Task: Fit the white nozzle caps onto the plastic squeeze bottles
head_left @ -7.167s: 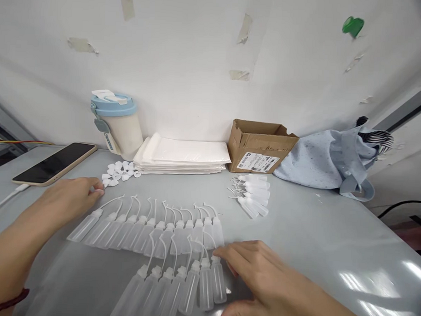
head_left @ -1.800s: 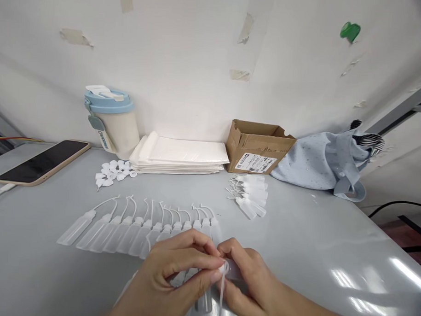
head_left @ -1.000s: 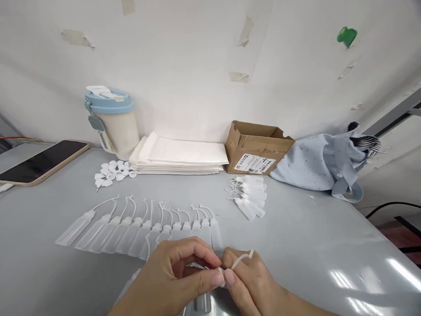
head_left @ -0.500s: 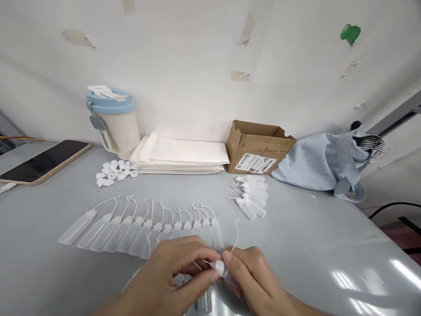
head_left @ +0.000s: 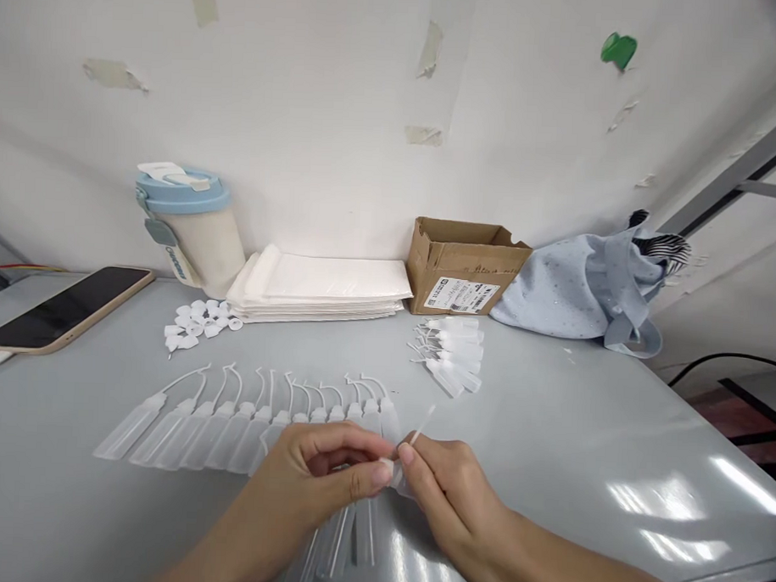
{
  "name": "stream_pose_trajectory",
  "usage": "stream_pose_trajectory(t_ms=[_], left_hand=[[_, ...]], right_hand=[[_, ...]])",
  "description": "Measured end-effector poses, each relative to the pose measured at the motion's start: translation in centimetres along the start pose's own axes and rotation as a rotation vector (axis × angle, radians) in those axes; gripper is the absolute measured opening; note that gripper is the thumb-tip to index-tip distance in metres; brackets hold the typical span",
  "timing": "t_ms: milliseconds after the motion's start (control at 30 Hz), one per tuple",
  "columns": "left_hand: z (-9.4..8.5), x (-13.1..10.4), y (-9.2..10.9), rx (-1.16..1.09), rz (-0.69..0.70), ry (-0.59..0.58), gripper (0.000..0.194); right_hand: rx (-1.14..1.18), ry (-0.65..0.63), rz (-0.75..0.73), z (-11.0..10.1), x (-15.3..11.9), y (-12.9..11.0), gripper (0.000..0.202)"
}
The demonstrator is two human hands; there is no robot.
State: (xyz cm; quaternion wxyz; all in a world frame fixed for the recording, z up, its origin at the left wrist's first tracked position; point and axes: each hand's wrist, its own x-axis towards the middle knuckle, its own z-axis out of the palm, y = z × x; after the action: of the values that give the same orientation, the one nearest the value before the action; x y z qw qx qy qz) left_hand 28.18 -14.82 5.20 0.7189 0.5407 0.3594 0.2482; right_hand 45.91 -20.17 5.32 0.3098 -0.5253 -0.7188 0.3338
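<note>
My right hand [head_left: 457,497] is closed around a small translucent dropper bottle [head_left: 402,482], whose thin strap sticks up above the fingers. My left hand [head_left: 331,471] pinches the white cap [head_left: 388,465] at the bottle's neck between thumb and fingers. Most of that bottle is hidden by my hands. Behind them, a row of similar dropper bottles [head_left: 180,436] lies on the table, straps pointing away from me. More bottles [head_left: 337,544] lie partly covered below my left hand.
Loose white caps [head_left: 196,320] sit in a pile near a cup [head_left: 202,234] and a phone [head_left: 66,305]. White envelopes [head_left: 325,280] are stacked by the wall beside a cardboard box [head_left: 462,268]. Smaller bottles [head_left: 455,353] lie before the box; a light blue bag [head_left: 566,289] rests at right.
Both hands have shifted slightly left and up with the bottle. The left fingers have closed over the cap, hiding the tip that showed before. The camera view has turned a little right.
</note>
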Motion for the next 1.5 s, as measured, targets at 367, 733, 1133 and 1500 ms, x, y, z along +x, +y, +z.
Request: stream_pose_trajectory(t_ms=[367, 733, 1133, 1500], left_hand=[[0.5, -0.9, 0.3, 0.038, -0.148, -0.095, 0.026], [-0.3, -1.0, 0.3, 0.662, 0.683, -0.063, 0.026], [0.3, -1.0, 0.7, 0.245, 0.079, -0.027, 0.012], [-0.3, -0.7, 0.8, 0.635, 0.518, -0.026, 0.013]], right_hand=[[-0.571, 0.18, -0.641, 0.8, -0.3, 1.5, 0.032], [0.28, -0.134, 0.269, -0.2, 0.1, -0.7, 0.042], [-0.064, 0.011, -0.185, 0.0, -0.4, 0.3, 0.025], [-0.048, -0.066, -0.028, -0.4, 0.4, -0.2, 0.033]])
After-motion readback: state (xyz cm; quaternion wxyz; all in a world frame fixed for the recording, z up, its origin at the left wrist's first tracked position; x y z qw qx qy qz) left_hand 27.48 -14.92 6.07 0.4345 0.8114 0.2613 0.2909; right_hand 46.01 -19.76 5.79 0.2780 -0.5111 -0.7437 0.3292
